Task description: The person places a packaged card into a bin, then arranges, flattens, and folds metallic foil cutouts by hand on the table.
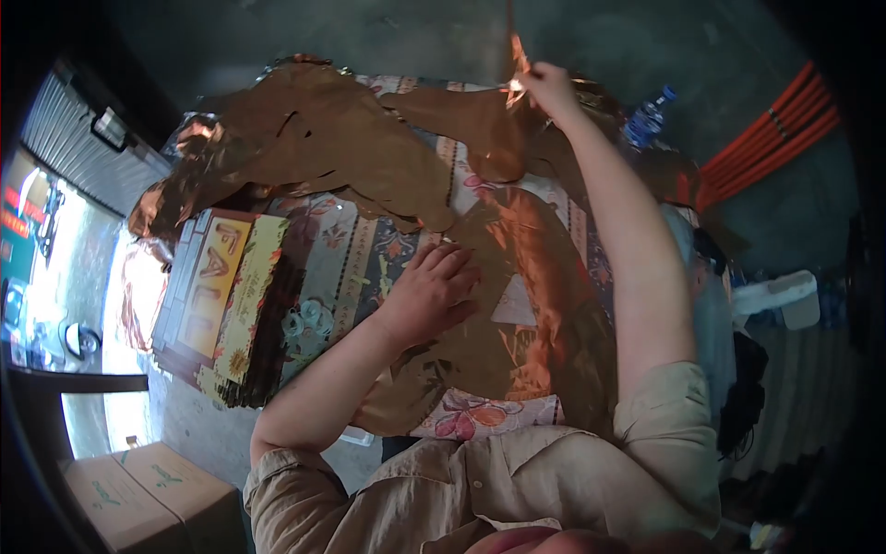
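Observation:
Copper-coloured foil pieces lie spread over a table with a patterned flower cloth. My left hand rests on the foil near the middle, fingers bent and close together; what they hold, if anything, is hidden. At the far edge, my right hand pinches a strip of shiny foil that rises above the table. A larger foil piece with a lit, creased fold lies between my arms.
Stacked printed cards reading FALL stand at the table's left. A water bottle is at the far right, near orange-red bars. A cardboard box sits at lower left. Behind my right arm is a white object.

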The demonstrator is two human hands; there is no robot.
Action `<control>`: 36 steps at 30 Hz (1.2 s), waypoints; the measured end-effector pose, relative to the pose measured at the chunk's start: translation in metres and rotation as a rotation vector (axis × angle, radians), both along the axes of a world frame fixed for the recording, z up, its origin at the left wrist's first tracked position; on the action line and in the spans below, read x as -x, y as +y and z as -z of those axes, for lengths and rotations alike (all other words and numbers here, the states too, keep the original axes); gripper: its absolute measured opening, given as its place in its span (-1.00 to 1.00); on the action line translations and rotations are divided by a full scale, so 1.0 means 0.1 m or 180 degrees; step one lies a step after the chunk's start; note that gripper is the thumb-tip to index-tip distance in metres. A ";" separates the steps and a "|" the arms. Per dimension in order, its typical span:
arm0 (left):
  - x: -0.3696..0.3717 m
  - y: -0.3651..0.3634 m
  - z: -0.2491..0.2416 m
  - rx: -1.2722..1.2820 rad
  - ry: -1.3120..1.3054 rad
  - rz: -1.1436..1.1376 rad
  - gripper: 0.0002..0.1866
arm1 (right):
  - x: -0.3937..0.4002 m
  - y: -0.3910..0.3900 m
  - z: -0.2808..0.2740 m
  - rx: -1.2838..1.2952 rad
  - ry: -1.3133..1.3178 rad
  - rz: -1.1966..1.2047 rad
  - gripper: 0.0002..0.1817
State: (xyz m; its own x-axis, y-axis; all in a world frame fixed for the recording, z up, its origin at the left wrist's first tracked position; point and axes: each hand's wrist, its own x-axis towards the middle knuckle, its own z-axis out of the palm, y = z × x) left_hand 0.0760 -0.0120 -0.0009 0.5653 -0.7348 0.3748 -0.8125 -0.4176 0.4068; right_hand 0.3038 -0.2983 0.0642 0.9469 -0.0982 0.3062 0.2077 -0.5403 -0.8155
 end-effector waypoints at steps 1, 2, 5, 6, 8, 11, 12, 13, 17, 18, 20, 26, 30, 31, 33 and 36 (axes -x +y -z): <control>0.00 0.00 0.00 -0.0064 -0.0032 -0.0041 -0.55 | 0.05 -0.10 -0.09 0.0526 0.0739 -0.0356 -0.78; 0.00 0.01 0.00 -0.0129 -0.0068 -0.0080 -0.53 | 0.13 -0.16 -0.26 0.0522 0.0733 -0.0282 -0.78; -0.01 0.01 -0.01 -0.0177 -0.0104 -0.0032 -0.50 | 0.28 -0.36 -0.86 0.0321 -0.0474 0.0245 -0.81; 0.00 0.01 -0.01 -0.0183 -0.0108 -0.0042 -0.50 | 0.23 -0.53 -1.03 0.0501 -0.0898 0.0272 -0.79; 0.00 0.01 -0.02 -0.0225 -0.0096 0.0028 -0.50 | -0.10 -0.90 -0.95 -0.0002 -0.1200 0.0159 -0.89; 0.00 0.01 -0.06 -0.0230 -0.0024 0.0011 -0.49 | 0.07 -0.94 -1.19 0.0978 -0.1039 0.0203 -0.88; -0.01 0.01 -0.06 -0.0232 -0.0027 0.0016 -0.49 | 0.40 -0.91 -1.49 -0.0401 -0.1517 -0.1194 -0.87; -0.01 0.01 -0.05 -0.0216 -0.0064 0.0005 -0.50 | 0.45 -0.87 -1.67 0.0264 -0.1649 -0.0171 -0.87; 0.02 0.01 -0.07 -0.0156 -0.0145 -0.0006 -0.53 | 0.32 -1.18 -1.62 0.1102 -0.1133 0.0864 -0.89; 0.02 0.00 -0.07 -0.0147 -0.0147 -0.0004 -0.53 | 0.45 -1.17 -1.75 0.1111 -0.1136 0.0864 -0.89; 0.02 0.01 -0.06 -0.0150 -0.0146 0.0010 -0.52 | 0.69 -1.18 -2.01 0.0606 -0.1751 0.1120 -0.89; 0.01 0.01 -0.05 -0.0114 -0.0145 0.0019 -0.51 | 1.06 -1.51 -2.37 -0.0404 -0.1844 0.1527 -0.86; 0.02 0.00 -0.04 -0.0125 -0.0218 0.0001 -0.52 | 1.20 -1.62 -2.61 -0.0657 -0.2239 0.1409 -0.83; 0.03 0.00 -0.05 -0.0113 -0.0221 0.0002 -0.53 | 1.40 -1.33 -2.59 -0.0529 -0.1863 0.0927 -0.84; 0.02 0.01 -0.06 -0.0108 -0.0219 -0.0040 -0.53 | 1.74 -0.84 -2.45 -0.0023 -0.1258 0.0341 -0.84; 0.02 0.03 -0.06 -0.0148 -0.0170 0.0040 -0.53 | 2.00 -0.64 -1.83 0.0583 -0.1016 -0.0498 -0.73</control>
State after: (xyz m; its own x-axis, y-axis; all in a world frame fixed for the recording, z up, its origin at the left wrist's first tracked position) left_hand 0.0745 -0.0095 0.0048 0.5361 -0.7591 0.3693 -0.8378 -0.4247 0.3432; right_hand 0.1034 -0.3626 0.2475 0.8006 0.1233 0.5864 0.5263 -0.6125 -0.5897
